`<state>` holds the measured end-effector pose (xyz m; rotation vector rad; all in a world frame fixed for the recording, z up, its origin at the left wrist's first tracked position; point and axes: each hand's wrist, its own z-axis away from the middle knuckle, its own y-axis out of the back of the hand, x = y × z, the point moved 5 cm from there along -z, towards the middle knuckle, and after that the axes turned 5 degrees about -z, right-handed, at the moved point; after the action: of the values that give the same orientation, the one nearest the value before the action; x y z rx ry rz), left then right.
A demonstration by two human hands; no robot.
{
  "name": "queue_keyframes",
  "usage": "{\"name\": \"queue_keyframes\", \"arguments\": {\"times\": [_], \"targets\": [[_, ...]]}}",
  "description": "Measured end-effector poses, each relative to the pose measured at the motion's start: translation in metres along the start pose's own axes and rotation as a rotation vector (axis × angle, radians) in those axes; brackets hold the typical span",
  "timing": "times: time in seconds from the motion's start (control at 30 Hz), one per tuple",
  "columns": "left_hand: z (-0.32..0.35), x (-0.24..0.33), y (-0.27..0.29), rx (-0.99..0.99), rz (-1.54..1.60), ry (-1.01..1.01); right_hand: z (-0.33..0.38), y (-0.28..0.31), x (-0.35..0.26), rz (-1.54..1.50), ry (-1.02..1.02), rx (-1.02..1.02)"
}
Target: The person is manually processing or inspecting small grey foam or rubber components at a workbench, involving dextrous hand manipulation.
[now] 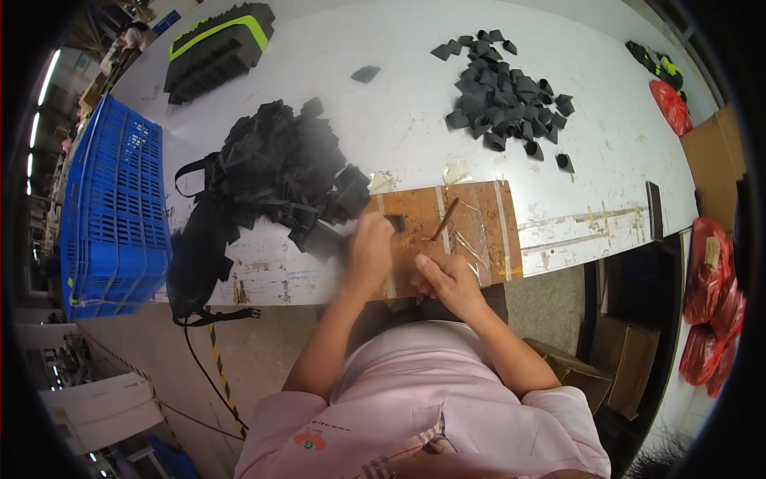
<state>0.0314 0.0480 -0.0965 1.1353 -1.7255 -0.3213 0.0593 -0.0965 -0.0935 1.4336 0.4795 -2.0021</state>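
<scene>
White worktop (399,120) w/ brown board (479,231) at near edge. Left hand (369,251) pinches small black strap piece (396,223); right hand (447,275) grips thin brown tool (445,219). Black strap pile (279,168) just left.

White table (399,120), brown board (479,231), black strap heaps (279,168)

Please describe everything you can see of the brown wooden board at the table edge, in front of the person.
The wooden board is a flat, brown, roughly rectangular plate lying on the white table at its near edge. Pale strips, like tape, cross it, and its surface looks worn. A thin dark stick-like tool lies tilted on it. The left hand presses a small black piece on the board; the right hand rests at its near edge.
</scene>
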Motion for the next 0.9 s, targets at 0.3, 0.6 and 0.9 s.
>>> {"name": "queue_keyframes", "arguments": {"times": [0.3,0.6,0.9], "targets": [[0.033,0.035,0.009,0.194,0.562,0.358,-0.002,-0.001,-0.017,0.077,0.431,0.280],[0.025,0.017,0.004,-0.049,1.015,0.911,0.022,-0.009,-0.050,0.771,0.879,0.347],[0.022,0.018,0.008,-0.162,0.814,0.805,0.020,0.001,-0.052,0.453,0.660,0.280]]}}
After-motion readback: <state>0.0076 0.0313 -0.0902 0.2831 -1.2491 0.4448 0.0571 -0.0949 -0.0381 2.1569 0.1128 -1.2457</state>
